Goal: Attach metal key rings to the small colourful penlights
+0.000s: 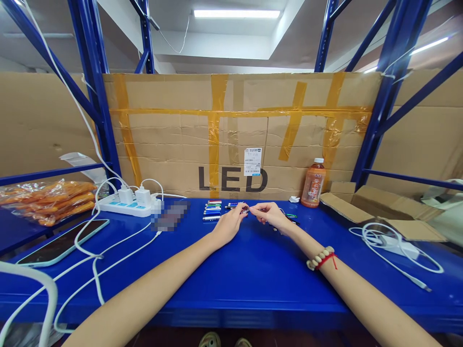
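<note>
Several pens [212,210], blue, silver and green among them, lie in a stack of rows on the blue table just left of my hands. My left hand [230,223] is closed with its fingertips around a slim, dark, shiny piece that looks like a pen [245,209]. Facing it, my right hand [269,215] pinches at the right end of that piece; what exactly sits between its fingertips is too small to tell. Beyond and beside my right hand lie more pens [291,216], green and black, partly hidden by the hand. Small dark bits [277,230] show beneath it.
A power strip [126,206] with chargers and white cables stands left, near a phone [65,243] and bagged orange items [50,200]. An orange drink bottle [313,184], open carton [376,205] and coiled white cable [394,248] are right. A large cardboard panel [173,144] closes the back.
</note>
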Demonstrator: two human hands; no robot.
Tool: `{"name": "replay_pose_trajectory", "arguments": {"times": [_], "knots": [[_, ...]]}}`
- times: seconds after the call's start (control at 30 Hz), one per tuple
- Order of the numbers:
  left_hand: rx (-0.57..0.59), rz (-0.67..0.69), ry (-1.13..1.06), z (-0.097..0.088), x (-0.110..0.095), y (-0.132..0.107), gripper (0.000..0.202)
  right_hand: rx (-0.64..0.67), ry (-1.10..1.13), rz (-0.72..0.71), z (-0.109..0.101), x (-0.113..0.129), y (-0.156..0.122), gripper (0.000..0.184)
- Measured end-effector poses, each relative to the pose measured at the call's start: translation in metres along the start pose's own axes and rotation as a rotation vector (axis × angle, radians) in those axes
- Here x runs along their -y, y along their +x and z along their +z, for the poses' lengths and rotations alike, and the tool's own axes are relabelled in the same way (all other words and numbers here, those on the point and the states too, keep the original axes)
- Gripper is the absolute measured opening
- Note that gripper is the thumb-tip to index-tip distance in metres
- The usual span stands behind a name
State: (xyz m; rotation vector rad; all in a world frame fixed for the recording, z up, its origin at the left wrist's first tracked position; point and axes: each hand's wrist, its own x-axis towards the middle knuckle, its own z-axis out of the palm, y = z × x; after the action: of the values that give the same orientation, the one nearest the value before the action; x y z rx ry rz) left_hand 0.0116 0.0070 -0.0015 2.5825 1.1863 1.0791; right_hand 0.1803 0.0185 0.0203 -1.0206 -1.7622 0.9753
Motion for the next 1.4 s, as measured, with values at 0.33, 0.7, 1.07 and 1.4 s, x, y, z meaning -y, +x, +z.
{"name": "replay_pose_trajectory", "arguments": {"times": [0.33, 0.7, 1.07, 1.4], "knots": [[-0.017, 0.01, 0.024, 0.0, -0.002, 0.0, 0.029, 0.011, 0.094, 0.078, -0.001, 0.0, 0.0, 0.047], [-0.111, 0.141, 0.114, 0.004, 0.001, 0.003, 0.026, 0.091, 0.137, 0.065, -0.008, -0.007, 0.004, 0.045], [-0.064, 0.152, 0.088, 0.005, 0.005, 0.003, 0.027, 0.124, 0.07, 0.091, -0.01, -0.009, 0.002, 0.045], [0.021, 0.093, 0.04, 0.002, 0.003, 0.003, 0.029, 0.129, 0.043, 0.108, -0.01, -0.013, 0.002, 0.045]]}}
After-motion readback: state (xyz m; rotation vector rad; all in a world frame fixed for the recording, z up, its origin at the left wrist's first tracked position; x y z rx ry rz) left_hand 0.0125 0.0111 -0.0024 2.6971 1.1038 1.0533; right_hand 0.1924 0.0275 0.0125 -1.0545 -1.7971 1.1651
